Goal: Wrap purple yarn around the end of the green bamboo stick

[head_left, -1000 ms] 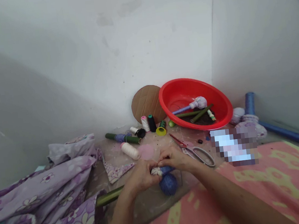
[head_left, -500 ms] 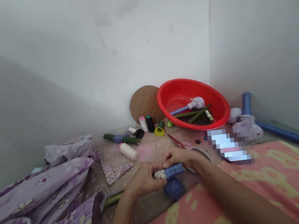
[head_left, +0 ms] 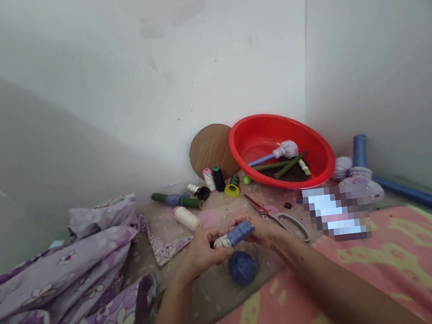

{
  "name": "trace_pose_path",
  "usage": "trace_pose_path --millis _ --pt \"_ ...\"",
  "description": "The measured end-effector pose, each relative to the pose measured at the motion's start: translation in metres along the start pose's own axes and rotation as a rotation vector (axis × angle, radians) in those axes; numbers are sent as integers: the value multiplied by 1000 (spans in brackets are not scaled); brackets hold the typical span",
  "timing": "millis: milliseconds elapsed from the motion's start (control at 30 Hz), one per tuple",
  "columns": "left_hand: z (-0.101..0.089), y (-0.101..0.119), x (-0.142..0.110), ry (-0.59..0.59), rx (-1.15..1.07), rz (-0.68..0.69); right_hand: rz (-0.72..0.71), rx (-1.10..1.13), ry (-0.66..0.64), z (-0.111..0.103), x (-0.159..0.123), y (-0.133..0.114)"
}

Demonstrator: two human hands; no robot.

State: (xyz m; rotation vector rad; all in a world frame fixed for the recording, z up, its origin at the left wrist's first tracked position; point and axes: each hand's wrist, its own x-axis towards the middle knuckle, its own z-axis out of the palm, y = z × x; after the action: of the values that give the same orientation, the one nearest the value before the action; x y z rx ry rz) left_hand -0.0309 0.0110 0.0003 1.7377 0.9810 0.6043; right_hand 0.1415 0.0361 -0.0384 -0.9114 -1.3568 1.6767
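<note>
My left hand [head_left: 206, 251] is closed around the flowered cloth end of a short wrapped stick [head_left: 240, 232]. Its other half is wound with blue yarn and slants up to the right. My right hand [head_left: 263, 231] is at the blue end, its fingers curled behind it and partly hidden. Just below the stick lies a ball of blue yarn [head_left: 242, 268]. Scissors [head_left: 275, 216] with red and grey handles lie open beyond my right hand. A cone of white thread [head_left: 186, 219] rests past my left hand.
A red basin [head_left: 277, 118] holding green sticks leans by the wall, beside a cardboard disc [head_left: 210, 149]. Thread spools [head_left: 218, 179] and a yarn-wound green stick [head_left: 177, 200] lie before it. Flowered purple fabric [head_left: 76, 271] fills the left; a pink-yellow cloth [head_left: 398, 255] covers the right.
The wrapped stick has tipped up and shifted left. My right fingers have gone from its top to behind it. The yarn ball now shows more fully.
</note>
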Motion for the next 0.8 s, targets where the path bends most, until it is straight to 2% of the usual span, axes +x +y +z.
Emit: trace_pose_path --millis 133,433,567,800 --pt "-2 -2 2 55 -7 18 -11 135 -2 5 2 4" --pt "-4 -2 4 177 -50 73 -45 133 98 17 2 6" --pt "-4 1 4 239 -61 91 -144 203 132 24 3 8" --pt "0 7 5 360 29 172 -326 184 295 39 0 4"
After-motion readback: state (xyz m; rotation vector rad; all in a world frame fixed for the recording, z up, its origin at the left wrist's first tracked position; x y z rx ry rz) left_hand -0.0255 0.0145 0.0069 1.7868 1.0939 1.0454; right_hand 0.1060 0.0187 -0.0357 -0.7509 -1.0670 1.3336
